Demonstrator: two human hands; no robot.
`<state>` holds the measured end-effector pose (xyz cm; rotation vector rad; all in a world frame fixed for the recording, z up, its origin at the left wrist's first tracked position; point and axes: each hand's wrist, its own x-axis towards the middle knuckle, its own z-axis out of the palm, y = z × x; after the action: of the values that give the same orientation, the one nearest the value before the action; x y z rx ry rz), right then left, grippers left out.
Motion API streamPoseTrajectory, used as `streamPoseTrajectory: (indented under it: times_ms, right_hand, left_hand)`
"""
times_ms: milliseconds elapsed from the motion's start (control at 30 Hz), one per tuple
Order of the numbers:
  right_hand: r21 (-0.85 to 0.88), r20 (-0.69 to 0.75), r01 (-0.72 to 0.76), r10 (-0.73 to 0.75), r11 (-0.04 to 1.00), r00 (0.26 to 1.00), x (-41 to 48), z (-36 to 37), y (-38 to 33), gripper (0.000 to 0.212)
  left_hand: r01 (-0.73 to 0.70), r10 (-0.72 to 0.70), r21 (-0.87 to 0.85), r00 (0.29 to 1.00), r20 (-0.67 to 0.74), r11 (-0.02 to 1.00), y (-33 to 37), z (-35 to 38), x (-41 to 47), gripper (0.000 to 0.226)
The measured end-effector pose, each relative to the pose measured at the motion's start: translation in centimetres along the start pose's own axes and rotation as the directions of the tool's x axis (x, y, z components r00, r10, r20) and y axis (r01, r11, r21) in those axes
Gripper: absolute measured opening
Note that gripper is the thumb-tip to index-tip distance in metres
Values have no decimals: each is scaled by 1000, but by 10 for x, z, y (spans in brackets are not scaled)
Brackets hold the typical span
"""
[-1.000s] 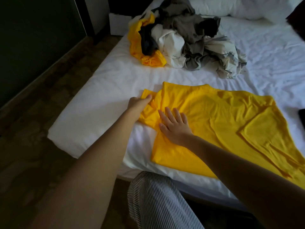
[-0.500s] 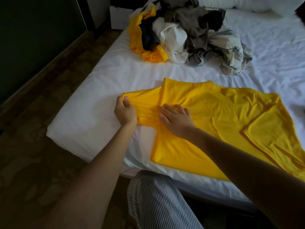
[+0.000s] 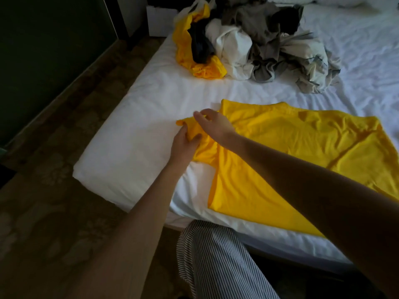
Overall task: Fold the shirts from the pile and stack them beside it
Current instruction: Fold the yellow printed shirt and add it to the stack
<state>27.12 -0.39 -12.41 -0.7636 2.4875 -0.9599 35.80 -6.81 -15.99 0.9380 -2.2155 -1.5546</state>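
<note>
The yellow shirt [image 3: 302,147] lies flat on the bed [image 3: 140,126], long axis running rightward from both hands, its far end cut off. The left hand [image 3: 185,145] pinches its sleeve; the right hand [image 3: 212,124] hovers half-curled above it, its grip unclear.

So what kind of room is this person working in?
Most likely a bedroom. The work surface is a bed with a white fitted sheet, pillows lie at its far end, and a pile of clothes sits on it behind the yellow shirt being folded.
</note>
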Motion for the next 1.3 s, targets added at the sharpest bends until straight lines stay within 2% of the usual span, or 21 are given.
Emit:
streamPoseTrajectory:
  times_ms: [67,167,200,267,333,400,500,600,667,733,767,800,833,900,1000,1067,1100,1133,1200,1233,1300]
  right_hand:
    - [240,78,-86,69,967,995,3,5,-19,56]
    - [231,262,-126,62,965,963,3,-11,-25,63]
    - [209,295,-140,74,968,953,5,-17,-20,56]
    - [116,250,-154,121,981,961,8,-30,-10,31]
    - [146,134,-218,199,965,971,8,-42,1,22]
    - [343,106,-306,287,888,952,5,-56,15,26]
    - [569,113,-376,384,731,916,4,-69,32,32]
    - [732,124,-417,497,538,859,7,-76,40,30]
    - [776,120,-384,481,500,869,8,-81,46,37]
    - [684,104,-416,484,600,869,7,-84,58,36]
    - [601,53,-414,483,684,874,6,-84,67,28]
    - [587,23,-419,504,692,864,4,-83,74,15]
    - [610,-2,-389,492,691,870,0,-83,82,3]
    - [633,-36,-371,504,680,863,-3,-81,103,11]
    - [593,-98,-332,475,733,874,-8,-77,113,11]
    - [506,-182,-322,464,800,867,-8,-73,112,25]
    - [377,-258,-305,415,875,872,-9,-71,108,33]
    - [203,-360,-253,312,946,879,-12,-70,104,36]
    - [-111,-485,4,-58,994,873,-20,-63,92,34]
    - [-192,-458,149,-223,970,861,-23,-59,88,35]
    - [-338,-207,295,-376,894,903,-24,-49,90,41]
  left_hand:
    - [-86,81,96,995,56,992,10,5,-1,48]
    - [-183,156,225,979,133,957,18,13,-6,47]
    - [-206,170,285,974,148,936,19,16,-13,44]
    - [-245,186,366,964,191,898,19,25,-28,52]
    - [-272,197,448,958,207,852,17,34,-42,63]
    - [-239,199,534,971,132,811,17,37,-48,59]
    - [-189,218,638,975,33,747,24,32,-54,37]
    - [-285,364,556,931,-34,781,33,31,-61,17]
    - [-401,475,520,880,-12,755,43,36,-68,13]
    - [-545,593,561,797,116,623,43,48,-76,21]
    - [-605,614,583,759,216,543,38,55,-78,25]
    - [-623,564,594,763,316,509,33,62,-79,30]
    - [-615,502,599,781,372,513,27,66,-80,33]
    - [-588,426,575,809,405,569,16,69,-82,35]
    - [-592,393,626,806,442,508,21,64,-84,38]
    - [-590,323,649,807,495,480,27,59,-80,36]
    - [-585,302,624,808,506,518,31,54,-78,33]
    - [-552,300,548,822,483,629,36,50,-76,31]
    - [-422,313,307,885,346,853,48,49,-67,32]
    - [-389,327,252,910,253,886,50,53,-59,32]
    - [-381,346,365,925,160,850,46,64,-46,37]
